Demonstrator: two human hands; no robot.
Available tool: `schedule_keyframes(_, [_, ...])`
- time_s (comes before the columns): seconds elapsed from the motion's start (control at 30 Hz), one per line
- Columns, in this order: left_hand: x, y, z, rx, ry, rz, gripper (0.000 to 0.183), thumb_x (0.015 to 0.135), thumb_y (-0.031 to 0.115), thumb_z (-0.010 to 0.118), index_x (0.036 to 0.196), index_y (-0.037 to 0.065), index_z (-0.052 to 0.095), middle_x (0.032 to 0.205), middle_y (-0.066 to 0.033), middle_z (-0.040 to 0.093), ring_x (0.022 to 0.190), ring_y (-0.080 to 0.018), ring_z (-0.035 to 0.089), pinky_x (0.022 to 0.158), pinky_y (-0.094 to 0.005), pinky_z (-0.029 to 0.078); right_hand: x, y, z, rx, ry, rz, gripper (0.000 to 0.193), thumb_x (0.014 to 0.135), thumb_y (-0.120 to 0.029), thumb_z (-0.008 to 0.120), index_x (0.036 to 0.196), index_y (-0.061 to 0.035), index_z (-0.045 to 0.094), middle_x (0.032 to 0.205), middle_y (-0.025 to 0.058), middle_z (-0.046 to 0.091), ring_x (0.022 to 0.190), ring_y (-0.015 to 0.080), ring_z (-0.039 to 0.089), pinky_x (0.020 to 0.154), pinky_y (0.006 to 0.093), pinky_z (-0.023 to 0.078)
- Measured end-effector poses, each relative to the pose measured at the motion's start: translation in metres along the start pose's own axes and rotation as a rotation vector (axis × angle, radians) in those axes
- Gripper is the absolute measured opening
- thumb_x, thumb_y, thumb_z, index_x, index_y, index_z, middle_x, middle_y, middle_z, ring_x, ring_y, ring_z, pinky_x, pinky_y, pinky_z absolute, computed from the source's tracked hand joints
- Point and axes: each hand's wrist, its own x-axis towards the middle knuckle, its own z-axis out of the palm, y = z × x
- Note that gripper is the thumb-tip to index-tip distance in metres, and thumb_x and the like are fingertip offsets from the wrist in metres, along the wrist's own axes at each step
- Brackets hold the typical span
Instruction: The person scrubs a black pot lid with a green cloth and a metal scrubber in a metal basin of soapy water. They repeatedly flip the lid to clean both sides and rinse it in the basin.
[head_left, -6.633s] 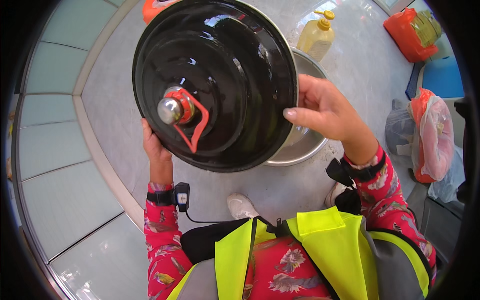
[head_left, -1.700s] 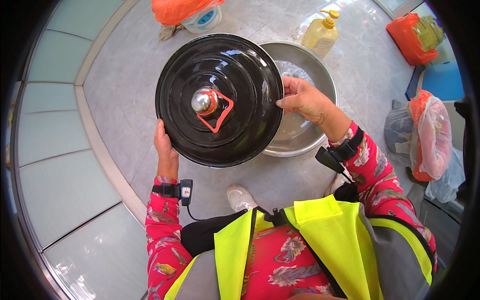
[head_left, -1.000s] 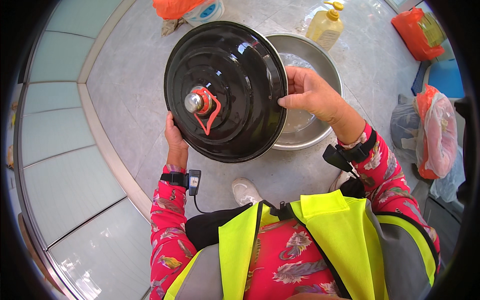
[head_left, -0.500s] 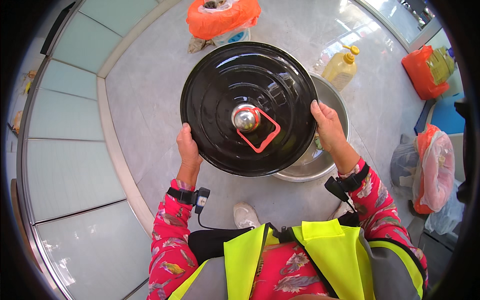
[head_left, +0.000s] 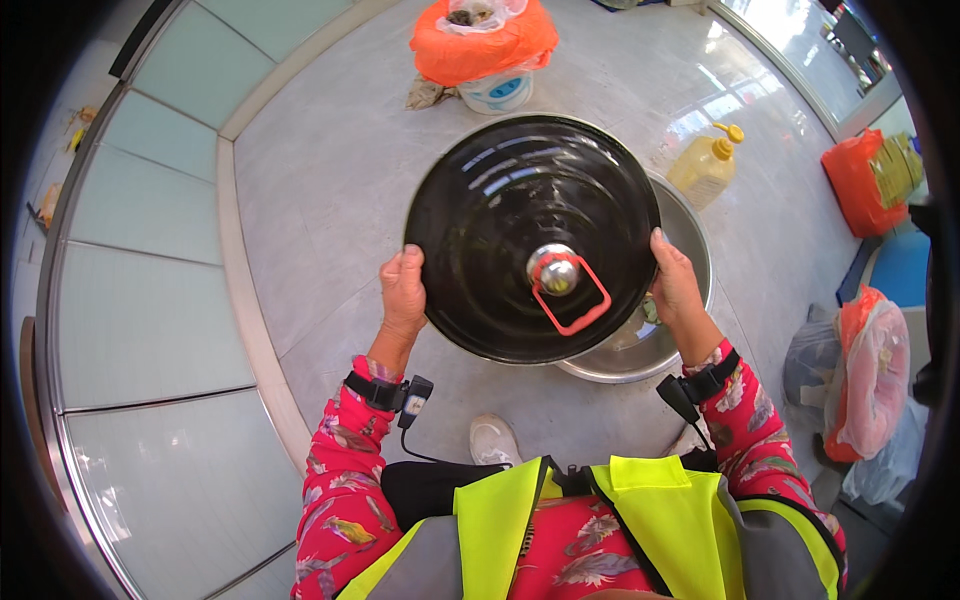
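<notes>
A round black lid (head_left: 490,200) is held up in front of me by its rim, over the floor. From its middle rises a shiny metal knob (head_left: 556,272), with a red rectangular loop (head_left: 592,316) around its base. My left hand (head_left: 402,296) grips the left edge, thumb on top. On the right edge my right hand (head_left: 676,282) has a similar grip; its fingers beneath are mostly hidden. Partly covered by the lid, a metal basin (head_left: 690,206) sits on the floor at the right, with water and something small and greenish visible inside.
A yellow pump bottle (head_left: 704,168) stands beyond the basin. Farther off is a bucket (head_left: 497,92) lined with an orange bag. Stuffed plastic bags (head_left: 868,375) and an orange bag (head_left: 862,185) line the right side. Pale glass panels (head_left: 150,330) run along the left.
The lid has shifted right in the picture and tilted, its knob now lower and farther right. Both hands keep hold of its rim, the left wrapping more around the edge.
</notes>
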Motion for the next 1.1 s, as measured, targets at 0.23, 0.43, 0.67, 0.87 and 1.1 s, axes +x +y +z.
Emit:
schedule_keyframes(0.23, [-0.008,-0.006,0.001,-0.068,-0.069,-0.103,0.035,0.094,0.032,0.05,0.082,0.001,0.061,0.078,-0.0004,0.06,0.069,-0.0068,0.053,0.061,-0.0234,0.045,0.012,-0.005,-0.014,-0.143,-0.033,-0.194,0.021,0.09,-0.026,0.06,0.086,-0.0056,0.065,0.084,0.0005,0.065,0.076,0.008,0.056,0.071,0.0232,0.044])
schedule_keyframes(0.43, [-0.007,-0.007,-0.004,-0.133,-0.122,-0.205,0.038,0.095,0.032,0.046,0.096,-0.003,0.06,0.09,-0.0077,0.064,0.077,-0.0137,0.06,0.069,-0.0274,0.05,0.008,-0.021,-0.012,-0.426,-0.038,-0.099,0.028,0.092,-0.029,0.057,0.085,-0.0025,0.065,0.08,0.0004,0.064,0.07,0.0087,0.055,0.065,0.023,0.043])
schedule_keyframes(0.67, [-0.012,0.001,0.003,-0.175,-0.112,-0.155,0.034,0.095,0.03,0.048,0.087,0.0,0.061,0.081,-0.0039,0.063,0.069,-0.0097,0.058,0.063,-0.0247,0.049,0.017,-0.051,0.008,-0.99,-0.058,-0.066,0.047,0.09,-0.044,0.053,0.087,0.0001,0.068,0.074,0.0052,0.063,0.067,0.0116,0.055,0.061,0.0261,0.044])
schedule_keyframes(0.87, [-0.018,0.01,0.014,0.04,-0.386,-0.152,0.033,0.094,0.027,0.053,0.076,0.001,0.061,0.073,0.0063,0.056,0.066,-0.0031,0.047,0.058,-0.0213,0.042,0.021,-0.066,0.071,-1.334,-0.34,-0.204,0.053,0.083,-0.053,0.057,0.086,-0.0012,0.068,0.069,0.008,0.063,0.066,0.0151,0.057,0.065,0.0308,0.047])
schedule_keyframes(1.1, [0.006,0.003,0.011,0.012,-0.38,-0.133,0.034,0.094,0.03,0.053,0.076,0.002,0.06,0.071,0.0056,0.056,0.064,-0.0028,0.047,0.056,-0.0211,0.042,0.034,-0.073,0.078,-1.205,-0.372,-0.417,0.031,0.085,-0.033,0.064,0.07,-0.0057,0.065,0.06,-0.0055,0.054,0.057,0.004,0.045,0.051,0.0225,0.037])
